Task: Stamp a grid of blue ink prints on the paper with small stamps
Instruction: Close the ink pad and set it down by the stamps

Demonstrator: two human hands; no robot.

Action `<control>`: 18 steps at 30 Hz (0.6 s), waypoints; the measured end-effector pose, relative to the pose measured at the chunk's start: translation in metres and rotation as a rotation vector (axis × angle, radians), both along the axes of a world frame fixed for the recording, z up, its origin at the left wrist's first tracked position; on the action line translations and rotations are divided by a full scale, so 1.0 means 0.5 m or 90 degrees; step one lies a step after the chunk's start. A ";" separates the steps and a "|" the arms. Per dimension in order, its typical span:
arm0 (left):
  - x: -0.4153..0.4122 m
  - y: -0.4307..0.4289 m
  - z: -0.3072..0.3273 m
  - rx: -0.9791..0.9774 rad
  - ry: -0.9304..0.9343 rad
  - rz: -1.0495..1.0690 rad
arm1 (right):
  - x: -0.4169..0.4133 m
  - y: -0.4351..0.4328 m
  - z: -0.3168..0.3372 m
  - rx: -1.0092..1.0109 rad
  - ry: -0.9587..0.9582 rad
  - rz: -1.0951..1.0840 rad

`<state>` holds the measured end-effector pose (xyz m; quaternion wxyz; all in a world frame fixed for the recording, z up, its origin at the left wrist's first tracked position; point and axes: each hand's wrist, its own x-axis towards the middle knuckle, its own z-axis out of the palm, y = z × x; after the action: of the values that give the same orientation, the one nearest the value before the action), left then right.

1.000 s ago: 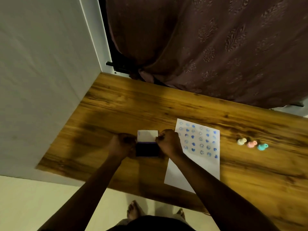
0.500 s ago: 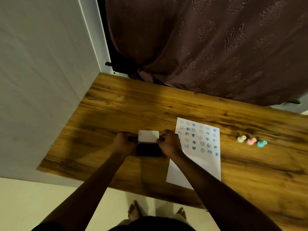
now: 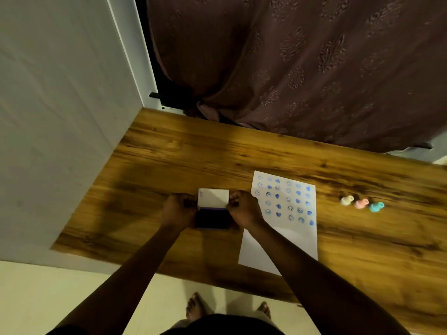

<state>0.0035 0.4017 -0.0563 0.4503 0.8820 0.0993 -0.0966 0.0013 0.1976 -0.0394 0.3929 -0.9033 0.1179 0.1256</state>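
A blue ink pad (image 3: 211, 218) with its white lid (image 3: 213, 197) raised lies on the wooden table (image 3: 169, 160). My left hand (image 3: 177, 210) grips the pad's left side and my right hand (image 3: 244, 209) grips its right side, fingers curled at the lid's edges. To the right lies the white paper (image 3: 278, 240) with a grid of blue prints over its upper half. Three small stamps lie further right: a cream stamp (image 3: 347, 200), a pink stamp (image 3: 361, 203) and a teal stamp (image 3: 376, 206).
A white wall (image 3: 48, 117) borders the table on the left. A brown patterned curtain (image 3: 302, 68) hangs behind the far edge. My bare feet (image 3: 196, 308) show on the pale floor below the table's near edge.
Both hands stay on the ink pad, and the white lid looks much as it did before. The camera view has shifted slightly.
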 end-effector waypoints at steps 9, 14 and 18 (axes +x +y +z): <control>-0.015 -0.005 0.017 0.022 -0.027 -0.002 | -0.028 -0.028 0.002 -0.003 -0.077 0.048; -0.029 0.002 0.022 0.026 -0.055 -0.013 | -0.045 -0.027 0.000 0.022 -0.099 0.032; -0.042 0.006 0.039 0.007 -0.056 0.011 | -0.066 -0.024 -0.007 0.046 -0.105 0.019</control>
<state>-0.0178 0.4046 -0.0370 0.4501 0.8870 0.0879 -0.0531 -0.0315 0.1855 -0.0429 0.4315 -0.8975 0.0674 0.0608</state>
